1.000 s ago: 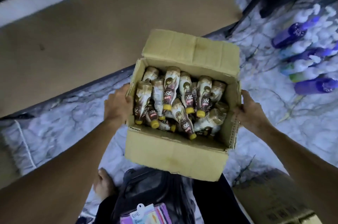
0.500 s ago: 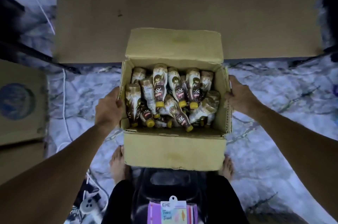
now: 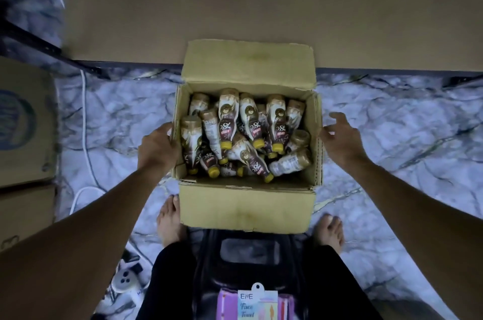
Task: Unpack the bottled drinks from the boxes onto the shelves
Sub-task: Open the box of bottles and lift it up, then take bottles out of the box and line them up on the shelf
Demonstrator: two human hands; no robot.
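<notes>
Left hand (image 3: 158,147) grips the left wall of the box (image 3: 248,204), thumb at the rim. Its fingers on the outer face are hidden. Right hand (image 3: 339,139) is loose, fingers spread, holding nothing, just beside the right wall; can't tell if it touches.

Box looks set on the marble-pattern floor (image 3: 392,123). Its far flap lies over the front edge of the shelf board (image 3: 261,5), and its near flap hangs by a black stool (image 3: 249,249). Bottles (image 3: 228,121) are all in the box, none on the shelf: a loose pile on their sides, yellow caps mostly toward the near wall.

Risks:
- Pile is unstacked, so pulling a lower bottle likely sets the upper ones rolling.
- One-sided grip on thin cardboard: dragging or lifting that way could buckle the wall or tip the load. Near-left corner looks notched.
- Bare feet (image 3: 168,220) at both near corners, so a dropped bottle lands on toes.
- White cable (image 3: 83,110) on the floor left of the box is a snag hazard.
- Low light makes a misgrab more likely.

Writing:
- Bottle labels read "78°C" and what looks like "KOPIKO", upside down from here. Small print is illegible.
- Tag (image 3: 257,301) at the view's bottom edge reads "ENE", "Face Towel".
- Second carton (image 3: 23,123) at left has a round blue logo, text unreadable.
</notes>
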